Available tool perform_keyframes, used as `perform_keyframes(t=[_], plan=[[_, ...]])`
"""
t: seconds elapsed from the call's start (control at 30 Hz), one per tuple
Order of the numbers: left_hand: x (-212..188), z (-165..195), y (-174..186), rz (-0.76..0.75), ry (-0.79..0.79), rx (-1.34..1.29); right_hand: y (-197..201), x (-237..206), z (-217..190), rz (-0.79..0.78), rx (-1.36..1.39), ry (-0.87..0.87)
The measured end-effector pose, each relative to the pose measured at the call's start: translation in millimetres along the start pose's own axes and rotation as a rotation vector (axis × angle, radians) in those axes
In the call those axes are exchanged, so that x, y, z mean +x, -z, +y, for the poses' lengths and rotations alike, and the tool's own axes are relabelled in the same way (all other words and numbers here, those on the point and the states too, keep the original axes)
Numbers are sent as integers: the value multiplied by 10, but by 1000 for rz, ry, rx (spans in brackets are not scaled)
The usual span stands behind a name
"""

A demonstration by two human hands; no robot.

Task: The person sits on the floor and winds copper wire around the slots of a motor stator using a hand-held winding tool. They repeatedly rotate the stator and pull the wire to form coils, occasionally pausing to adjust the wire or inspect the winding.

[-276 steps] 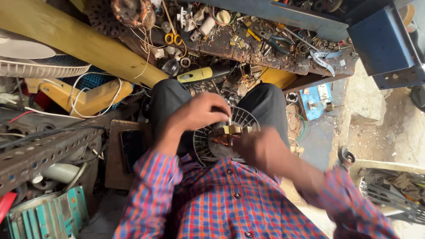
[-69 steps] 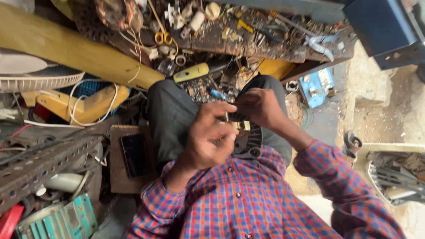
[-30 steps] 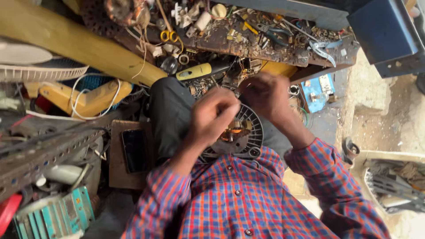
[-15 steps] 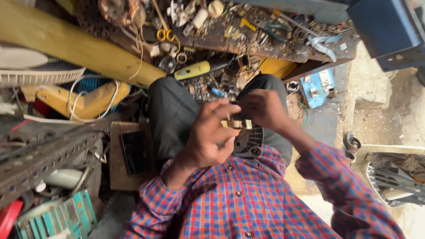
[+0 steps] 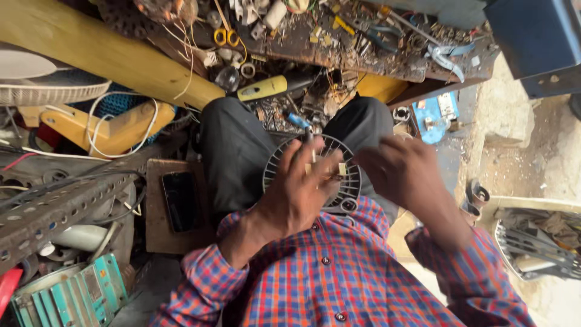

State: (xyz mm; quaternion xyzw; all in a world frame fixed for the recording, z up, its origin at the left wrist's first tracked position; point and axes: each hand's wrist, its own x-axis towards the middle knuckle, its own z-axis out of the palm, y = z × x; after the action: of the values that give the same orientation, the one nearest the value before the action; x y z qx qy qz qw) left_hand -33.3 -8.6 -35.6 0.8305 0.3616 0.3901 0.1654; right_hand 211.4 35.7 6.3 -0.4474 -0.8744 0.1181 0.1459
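Left hand (image 5: 299, 194) lies over the round slotted fan grille (image 5: 315, 172) on the person's lap, fingers curled on a small pale part (image 5: 342, 169) w/ a thin wire at the grille's middle; can't tell how firm the grip is. Right hand (image 5: 402, 172) sits just beside it at the grille's right edge, fingers bent inward toward the same spot; it's blurred, so can't tell if it holds anything. Grille rests between the knees in dark trousers (image 5: 233, 157); checked red-blue shirt sleeves run down to the bottom edge. Left of the leg, a black phone (image 5: 180, 201) lies on a brown board (image 5: 158, 239). Beyond the knees, a cluttered desk (image 5: 339, 51) w/ a yellow-handled tool (image 5: 263, 89), yellow-handled scissors (image 5: 224, 36) & pliers (image 5: 445, 57). Far left: a perforated metal angle bar (image 5: 54, 209) and a long wooden beam (image 5: 97, 51).
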Motion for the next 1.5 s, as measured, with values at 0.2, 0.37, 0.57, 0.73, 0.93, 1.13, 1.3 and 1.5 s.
perform_keyframes(t=[0.2, 0.37, 0.57, 0.73, 0.93, 1.13, 1.3, 1.5], plan=[[266, -322, -170, 174, 438, -553, -664, 500, 468, 230, 385, -25], [664, -688, 42, -479, 459, -387, -213, 311, -157, -57, -38, 241], [31, -99, -21, 2, 178, -164, 30, -201, -43, -44, 368, 218], [-170, 204, -142, -19, 26, 186, -342, 4, 428, -126, 465, -2], [-134, 137, -20, 211, 127, -17, -681, 420, 415, -18, 570, -86], [-266, -69, -272, 108, 643, -788, -1029, 364, 449, 131, 1663, -611], [-252, -20, -393, 316, 777, -991, -1013, 75, 311, 95, 2089, -293], [-87, 181, -267, 462, 918, -1215, -802, -151, -123, 106, 1499, -308]])
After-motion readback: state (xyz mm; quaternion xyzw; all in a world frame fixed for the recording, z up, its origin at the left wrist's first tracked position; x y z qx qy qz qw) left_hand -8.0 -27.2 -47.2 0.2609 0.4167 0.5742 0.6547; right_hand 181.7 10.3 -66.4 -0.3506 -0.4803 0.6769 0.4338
